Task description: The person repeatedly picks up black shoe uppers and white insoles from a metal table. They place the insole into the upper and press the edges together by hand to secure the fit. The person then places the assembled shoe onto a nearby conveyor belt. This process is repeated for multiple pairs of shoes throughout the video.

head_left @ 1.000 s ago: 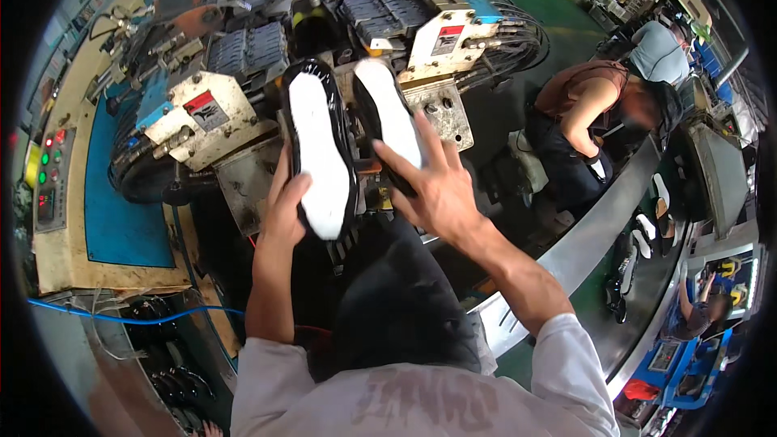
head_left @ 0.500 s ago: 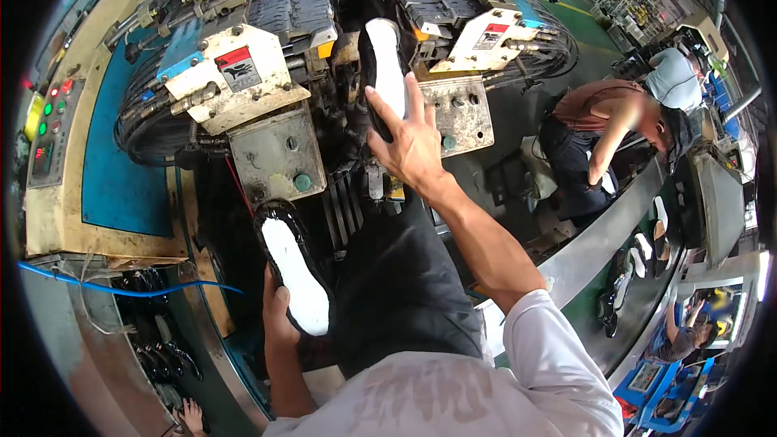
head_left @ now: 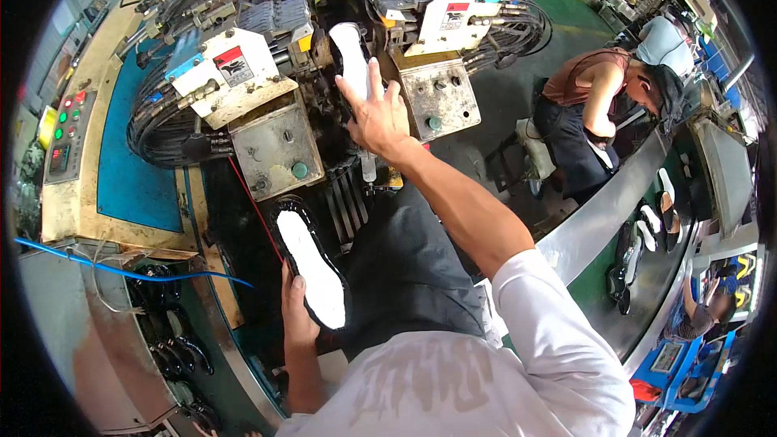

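Note:
My left hand [head_left: 299, 307] is closed on the side of a glossy black shoe [head_left: 312, 263], whose white sole faces up. That shoe is in front of the machine, beside my dark trouser leg. A second shoe [head_left: 350, 44], also sole up with a white bottom, sits in the middle of the machine [head_left: 263, 24] between its two clamp blocks. My right hand [head_left: 379, 121] lies over the near end of this second shoe, fingers spread and stretched across the white sole. The hand partly covers that end.
A control panel [head_left: 66, 133] with coloured buttons stands at the left. Several black shoes lie on a rack [head_left: 174, 332] at lower left. To the right a co-worker [head_left: 595, 105] bends over a metal-edged conveyor [head_left: 595, 218] with more shoes. A blue hose [head_left: 133, 271] crosses the left side.
The view has turned a little, so the machine sits further left in it. My right hand stays on the second shoe, and my left hand keeps hold of the other shoe.

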A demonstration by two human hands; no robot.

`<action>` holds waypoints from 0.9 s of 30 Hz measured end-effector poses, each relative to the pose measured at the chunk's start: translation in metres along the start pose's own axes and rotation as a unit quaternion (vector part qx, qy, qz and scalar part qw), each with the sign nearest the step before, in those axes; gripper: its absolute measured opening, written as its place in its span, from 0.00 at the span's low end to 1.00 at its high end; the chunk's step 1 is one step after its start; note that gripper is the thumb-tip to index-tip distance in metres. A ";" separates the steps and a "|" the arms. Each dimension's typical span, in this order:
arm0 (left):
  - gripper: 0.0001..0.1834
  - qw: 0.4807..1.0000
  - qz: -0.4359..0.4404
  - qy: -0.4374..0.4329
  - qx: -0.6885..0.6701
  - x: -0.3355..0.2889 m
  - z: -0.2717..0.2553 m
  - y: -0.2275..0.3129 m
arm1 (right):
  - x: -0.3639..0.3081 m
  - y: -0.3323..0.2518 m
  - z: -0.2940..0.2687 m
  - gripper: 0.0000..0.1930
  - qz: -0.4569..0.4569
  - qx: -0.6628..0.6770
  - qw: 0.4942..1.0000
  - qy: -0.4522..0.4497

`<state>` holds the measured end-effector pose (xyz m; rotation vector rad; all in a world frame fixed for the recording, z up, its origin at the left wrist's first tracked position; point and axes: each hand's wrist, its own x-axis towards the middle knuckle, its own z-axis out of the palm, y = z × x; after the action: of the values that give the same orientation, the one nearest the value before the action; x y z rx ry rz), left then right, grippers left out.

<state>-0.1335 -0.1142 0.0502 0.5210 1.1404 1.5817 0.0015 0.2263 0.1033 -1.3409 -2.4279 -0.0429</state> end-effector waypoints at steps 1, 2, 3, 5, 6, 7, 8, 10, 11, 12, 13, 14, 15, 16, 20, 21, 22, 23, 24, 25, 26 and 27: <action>0.36 1.000 -0.002 -0.007 -0.002 -0.003 0.000 -0.003 | -0.002 0.003 0.008 0.45 -0.015 -0.018 0.999 0.040; 0.38 1.000 -0.003 -0.005 -0.010 -0.006 0.003 -0.004 | -0.004 0.010 0.017 0.42 -0.053 -0.023 0.995 0.077; 0.38 1.000 -0.008 0.005 -0.006 -0.010 0.005 -0.009 | -0.010 0.012 0.020 0.40 -0.091 -0.023 0.990 0.107; 0.38 1.000 -0.020 0.024 0.001 -0.014 0.006 -0.017 | -0.014 0.013 0.029 0.37 -0.126 -0.030 0.982 0.140; 0.43 0.999 -0.051 -0.008 0.003 -0.010 -0.002 -0.017 | -0.012 0.014 0.033 0.36 -0.123 -0.038 0.981 0.143; 0.43 0.998 -0.040 -0.015 0.042 -0.003 0.000 -0.018 | -0.009 0.016 0.038 0.34 -0.120 -0.046 0.981 0.146; 0.43 0.996 -0.035 -0.019 0.084 0.001 0.007 -0.015 | -0.008 0.015 0.038 0.33 -0.125 -0.047 0.981 0.143; 0.45 0.993 -0.046 -0.045 0.099 0.013 0.009 -0.018 | 0.010 0.018 0.039 0.32 -0.121 -0.046 0.980 0.154; 0.45 0.991 -0.049 -0.049 0.110 0.017 0.010 -0.020 | 0.021 0.020 0.041 0.32 -0.120 -0.046 0.978 0.162; 0.46 0.990 -0.053 -0.055 0.122 0.023 0.012 -0.021 | 0.033 0.022 0.043 0.31 -0.121 -0.043 0.978 0.164; 0.46 0.988 -0.054 -0.057 0.133 0.029 0.012 -0.022 | 0.046 0.022 0.045 0.30 -0.123 -0.043 0.977 0.170; 0.48 0.988 -0.061 -0.061 0.127 0.034 0.011 -0.025 | 0.059 0.022 0.048 0.30 -0.126 -0.042 0.976 0.175; 0.49 0.988 -0.064 -0.068 0.124 0.038 0.012 -0.025 | 0.073 0.021 0.051 0.30 -0.131 -0.041 0.974 0.180; 0.50 0.987 -0.072 -0.076 0.121 0.044 0.015 -0.023 | 0.086 0.021 0.055 0.29 -0.128 -0.051 0.974 0.180; 0.51 0.983 -0.086 -0.102 0.125 0.073 0.036 -0.017 | 0.135 0.033 0.062 0.27 -0.118 -0.069 0.974 0.183; 0.51 0.983 -0.082 -0.104 0.125 0.078 0.039 -0.017 | 0.146 0.034 0.062 0.26 -0.117 -0.062 0.973 0.187; 0.51 0.982 -0.079 -0.103 0.135 0.081 0.039 -0.017 | 0.154 0.030 0.061 0.26 -0.121 -0.062 0.973 0.187; 0.52 0.983 -0.077 -0.103 0.128 0.086 0.041 -0.016 | 0.158 0.025 0.060 0.27 -0.125 -0.056 0.973 0.186; 0.52 0.983 -0.081 -0.107 0.124 0.092 0.046 -0.014 | 0.158 0.026 0.059 0.27 -0.123 -0.051 0.974 0.182; 0.52 0.983 -0.084 -0.116 0.117 0.100 0.050 -0.016 | 0.158 0.028 0.059 0.28 -0.123 -0.049 0.975 0.180; 0.57 0.982 -0.073 -0.111 0.137 0.106 0.053 -0.020 | 0.155 0.028 0.060 0.28 -0.124 -0.044 0.975 0.179; 0.58 0.981 -0.078 -0.112 0.140 0.111 0.052 -0.022 | 0.158 0.029 0.061 0.28 -0.127 -0.040 0.975 0.177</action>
<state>-0.1187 0.0081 0.0297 0.7569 1.2054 1.2005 -0.0688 0.3823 0.0944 -0.9480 -2.2892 -0.4142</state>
